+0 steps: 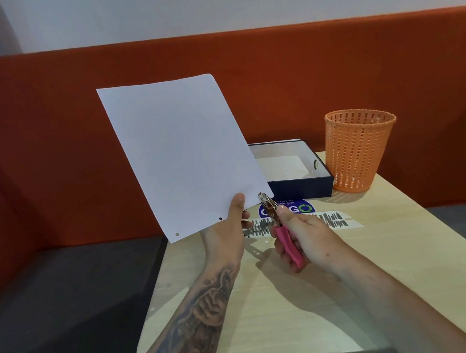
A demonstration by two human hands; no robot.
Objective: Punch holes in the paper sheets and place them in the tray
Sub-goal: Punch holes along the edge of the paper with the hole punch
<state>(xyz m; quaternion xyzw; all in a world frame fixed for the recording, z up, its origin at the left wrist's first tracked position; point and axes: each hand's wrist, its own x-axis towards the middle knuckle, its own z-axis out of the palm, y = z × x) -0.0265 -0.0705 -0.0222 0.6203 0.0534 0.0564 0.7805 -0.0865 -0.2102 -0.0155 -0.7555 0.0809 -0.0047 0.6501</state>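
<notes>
My left hand (227, 231) holds a white paper sheet (180, 153) upright by its lower edge, thumb on the front. Two punched holes show along that lower edge, left of the thumb. My right hand (300, 238) grips a pink-handled hole punch (281, 229); its metal jaws sit at the sheet's lower right corner. Behind the sheet, a dark blue tray (302, 189) with a white inside rests on the table, partly hidden by the paper.
An orange mesh basket (359, 149) stands right of the tray. A blue round sticker (302, 208) and a scribbled white strip (339, 219) lie on the light wooden table (305, 315). Small paper dots lie near my hands. An orange bench back runs behind.
</notes>
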